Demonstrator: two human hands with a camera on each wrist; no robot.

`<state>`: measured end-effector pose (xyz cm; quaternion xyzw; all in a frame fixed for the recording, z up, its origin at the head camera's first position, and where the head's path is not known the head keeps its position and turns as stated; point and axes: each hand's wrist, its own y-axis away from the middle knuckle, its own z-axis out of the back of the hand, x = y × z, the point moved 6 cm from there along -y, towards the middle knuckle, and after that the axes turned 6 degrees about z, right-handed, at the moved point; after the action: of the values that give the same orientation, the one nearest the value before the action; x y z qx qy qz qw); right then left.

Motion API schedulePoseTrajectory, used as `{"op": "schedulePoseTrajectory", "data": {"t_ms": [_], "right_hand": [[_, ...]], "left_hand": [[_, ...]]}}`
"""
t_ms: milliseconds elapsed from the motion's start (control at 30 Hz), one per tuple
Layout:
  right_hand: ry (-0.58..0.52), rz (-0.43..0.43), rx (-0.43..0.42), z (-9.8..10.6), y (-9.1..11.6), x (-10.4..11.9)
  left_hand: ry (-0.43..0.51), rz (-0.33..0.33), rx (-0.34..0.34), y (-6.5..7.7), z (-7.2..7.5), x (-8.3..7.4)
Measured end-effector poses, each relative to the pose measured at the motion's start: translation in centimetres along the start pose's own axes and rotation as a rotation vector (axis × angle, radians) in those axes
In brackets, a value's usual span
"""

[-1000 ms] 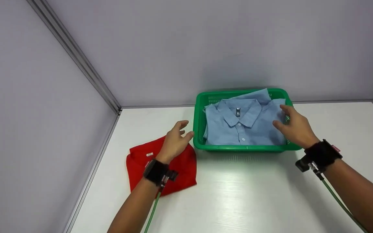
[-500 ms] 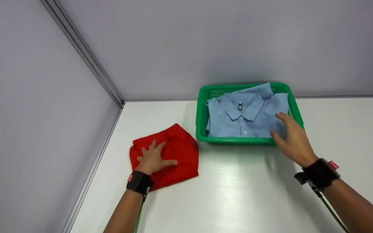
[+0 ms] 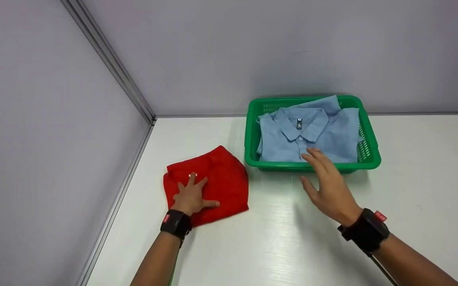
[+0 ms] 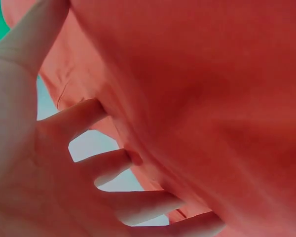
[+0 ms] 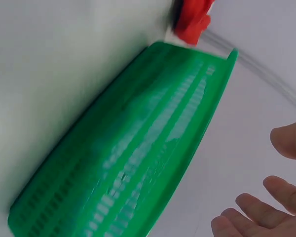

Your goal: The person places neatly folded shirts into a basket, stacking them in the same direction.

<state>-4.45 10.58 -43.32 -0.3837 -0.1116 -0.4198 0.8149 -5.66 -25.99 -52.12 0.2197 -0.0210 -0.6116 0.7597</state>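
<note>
My left hand [image 3: 190, 198] rests on a folded red garment [image 3: 229, 182] with its fingers spread. In the left wrist view its fingertips touch the red cloth [image 4: 212, 108], which fills much of the picture. Held in the air at the front edge of the green basket [image 3: 372, 159] is my right hand [image 3: 330, 188], its fingers extended and thumb apart, holding nothing. A folded light-blue button shirt [image 3: 340, 139] lies in the basket, collar up, partly covered by my right fingertips in the head view. The right wrist view has the basket's slotted side [image 5: 138, 138] beside the hand [image 5: 271, 212].
The white table [image 3: 261, 246] bears the basket near the back wall [image 3: 229, 59], with the red garment to its left. A grey panel [image 3: 34, 139] borders the table's left side. Each wrist wears a black camera strap [image 3: 366, 232].
My left hand has moved left and down onto the red garment and spread its fingers. The right hand has shifted left from the basket's right side to its front. The head view has tilted slightly.
</note>
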Motion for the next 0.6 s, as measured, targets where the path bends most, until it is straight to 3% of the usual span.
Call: {"op": "schedulePoseTrajectory", "data": {"t_ms": [300, 600], "right_hand": [[-0.002, 0.087, 0.180, -6.8, 1.5, 4.1], [0.094, 0.068, 0.510, -14.1, 0.2, 7.2]], "left_hand": [[-0.008, -0.021, -0.023, 1.7, -0.8, -1.1], [-0.021, -0.053, -0.020, 3.4, -1.8, -1.6]]}}
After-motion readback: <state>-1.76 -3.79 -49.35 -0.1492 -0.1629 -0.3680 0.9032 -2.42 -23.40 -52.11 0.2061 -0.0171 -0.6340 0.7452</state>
